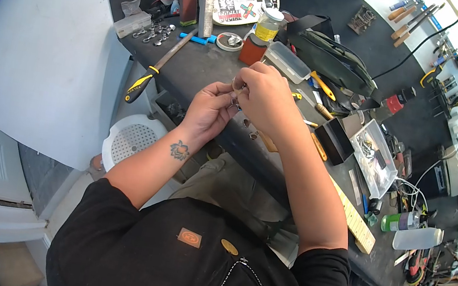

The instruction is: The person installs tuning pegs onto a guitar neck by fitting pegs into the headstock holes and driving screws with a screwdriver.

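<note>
Both hands meet over the front edge of the dark workbench (pixel 217 62). My left hand (pixel 210 108) has its thumb and fingers pinched around a small shiny metal piece, mostly hidden by the fingers. From the right, my right hand (pixel 259 94) closes its fingertips on the same spot, touching the left fingertips. What exactly each hand grips is too small to name. Just below the hands, small metal pieces (pixel 253 135) lie near the bench edge.
A yellow-black handled file (pixel 141 85) juts over the bench edge at left. Behind the hands stand a jar (pixel 267 27) and a clear plastic container (pixel 288 62). To the right are a black box (pixel 333 140), a clear tray (pixel 376 169), a yellow ruled strip (pixel 360 230) and bottles (pixel 418 238).
</note>
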The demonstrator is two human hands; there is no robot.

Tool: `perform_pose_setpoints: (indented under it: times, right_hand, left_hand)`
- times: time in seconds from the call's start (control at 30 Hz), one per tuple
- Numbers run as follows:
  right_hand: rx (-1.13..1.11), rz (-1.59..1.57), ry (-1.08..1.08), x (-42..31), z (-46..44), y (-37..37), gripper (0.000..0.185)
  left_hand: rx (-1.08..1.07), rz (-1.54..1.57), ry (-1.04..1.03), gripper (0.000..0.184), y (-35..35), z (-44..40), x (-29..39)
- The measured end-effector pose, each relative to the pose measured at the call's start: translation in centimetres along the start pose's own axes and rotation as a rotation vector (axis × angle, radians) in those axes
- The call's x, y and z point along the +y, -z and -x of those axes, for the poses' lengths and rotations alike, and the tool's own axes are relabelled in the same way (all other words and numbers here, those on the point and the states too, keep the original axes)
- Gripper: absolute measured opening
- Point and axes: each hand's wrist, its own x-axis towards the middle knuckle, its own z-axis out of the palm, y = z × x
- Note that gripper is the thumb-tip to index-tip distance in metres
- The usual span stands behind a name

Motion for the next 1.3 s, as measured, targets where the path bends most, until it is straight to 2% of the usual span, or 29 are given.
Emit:
perform_pose_setpoints:
  times: [0.13, 0.23, 0.43, 0.63, 0.83, 0.93, 1.03, 1.07, 1.17, 1.23, 1.3]
  right_hand:
    - [0.042, -0.150, -0.064, -0.4, 0.0, 0.5, 0.015]
    - [0.024, -0.067, -0.123, 0.1, -0.1, 0.6, 0.018]
    - [0.018, 0.051, 0.023, 0.2, -0.4, -0.2, 0.017]
    - [0.073, 0.017, 0.042, 0.4, -0.3, -0.5, 0.020]
    - [0.148, -0.238, -0.093, 0.3, 0.1, 1.6, 0.018]
    - [0.125, -0.305, -0.232, -1.0, 2.3, 4.3, 0.017]
    - [0.167, -0.271, -0.390, -0.4, 4.2, 3.4, 0.010]
    - [0.122, -0.331, -0.541, 0.2, 4.1, 3.4, 0.009]
    - [0.263, -0.836, -0.744, 4.1, 4.5, 3.3, 0.016]
    - [0.399, -1.269, -0.740, 5.7, 5.4, 4.5, 0.014]
    - [0.407, -1.546, -0.665, 6.9, 6.5, 5.7, 0.012]
  left_hand:
    - [0.008, 0.003, 0.003, 0.014, 0.3, -0.2, -0.1]
    - [0.008, -0.001, 0.008, 0.013, 0.5, -0.3, -0.3]
    - [-0.007, -0.004, 0.005, 0.013, 0.0, -0.1, -0.1]
    - [0.007, -0.017, 0.001, 0.013, -0.2, -0.1, 0.0]
    - [0.065, -0.064, 0.030, 0.013, -0.2, -0.2, -0.1]
    - [0.125, -0.119, 0.067, 0.015, -0.6, -0.2, 0.3]
    - [0.160, -0.132, 0.067, 0.017, -0.9, -0.8, 0.3]
    - [0.170, -0.135, 0.079, 0.018, -0.8, -0.7, 0.0]
    - [0.177, -0.149, 0.076, 0.020, 0.1, -1.5, -0.2]
    - [0.161, -0.118, 0.077, 0.020, 0.0, -1.5, 0.0]
    - [0.180, -0.120, 0.076, 0.018, -0.2, -1.4, 0.2]
